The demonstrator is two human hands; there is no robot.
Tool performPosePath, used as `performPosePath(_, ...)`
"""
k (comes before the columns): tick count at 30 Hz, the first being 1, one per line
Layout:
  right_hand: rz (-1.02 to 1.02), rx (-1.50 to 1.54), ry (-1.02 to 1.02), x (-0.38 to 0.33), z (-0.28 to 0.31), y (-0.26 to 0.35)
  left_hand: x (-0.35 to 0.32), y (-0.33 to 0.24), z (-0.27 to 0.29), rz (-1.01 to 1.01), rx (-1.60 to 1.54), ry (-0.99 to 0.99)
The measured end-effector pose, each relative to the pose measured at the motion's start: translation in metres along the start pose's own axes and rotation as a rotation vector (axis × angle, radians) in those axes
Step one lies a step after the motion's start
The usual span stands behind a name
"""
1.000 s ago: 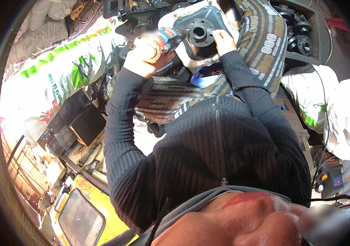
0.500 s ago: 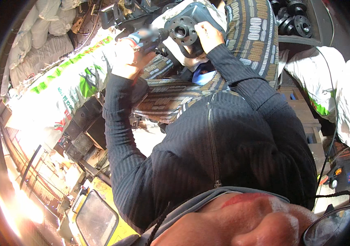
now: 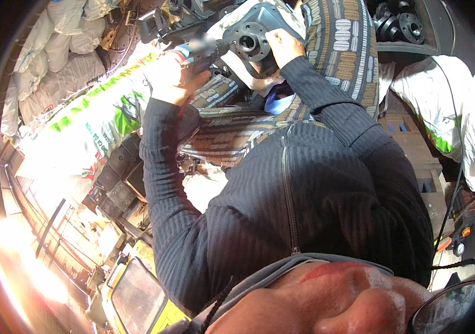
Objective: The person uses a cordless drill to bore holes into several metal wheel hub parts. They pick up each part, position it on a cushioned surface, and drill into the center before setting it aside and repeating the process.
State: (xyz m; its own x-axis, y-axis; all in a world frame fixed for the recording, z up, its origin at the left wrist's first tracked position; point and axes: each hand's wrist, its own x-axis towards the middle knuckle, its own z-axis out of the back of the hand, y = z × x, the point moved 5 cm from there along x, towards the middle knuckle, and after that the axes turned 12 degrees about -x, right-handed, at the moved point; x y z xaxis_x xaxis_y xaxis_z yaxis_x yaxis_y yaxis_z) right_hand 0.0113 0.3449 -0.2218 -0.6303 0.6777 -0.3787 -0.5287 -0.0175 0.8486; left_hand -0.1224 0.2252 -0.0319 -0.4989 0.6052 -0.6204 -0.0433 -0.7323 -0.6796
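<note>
The person sits amid white sacks (image 3: 76,89), a striped cloth (image 3: 237,133) over the lap. On it, at the top of the view, rests a grey metal housing (image 3: 259,33): a cast body with a round flange, a dark bore and bolt holes. It looks only partly worked; how much is left cannot be told. The right hand (image 3: 283,45) is closed on its edge, steadying it. The left hand (image 3: 173,78) is wrapped around a power tool (image 3: 204,50) pointed at the flange.

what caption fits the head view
Left hand grips a power tool against a grey casting steadied by the right hand.
</note>
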Motion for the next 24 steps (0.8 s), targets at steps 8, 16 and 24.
performPosePath(8, -0.025, -0.141, -0.011, 0.009, -0.003, -0.013, 0.029, 0.038, 0.016, -0.004, 0.611, 0.039)
performPosePath(16, -0.071, -0.159, 0.066, 0.007, -0.002, -0.015, 0.032, 0.039, 0.017, -0.204, 0.686, 0.022)
performPosePath(24, -0.031, -0.194, 0.041, 0.008, -0.003, -0.012, 0.045, 0.037, 0.009, -0.156, 0.818, 0.054)
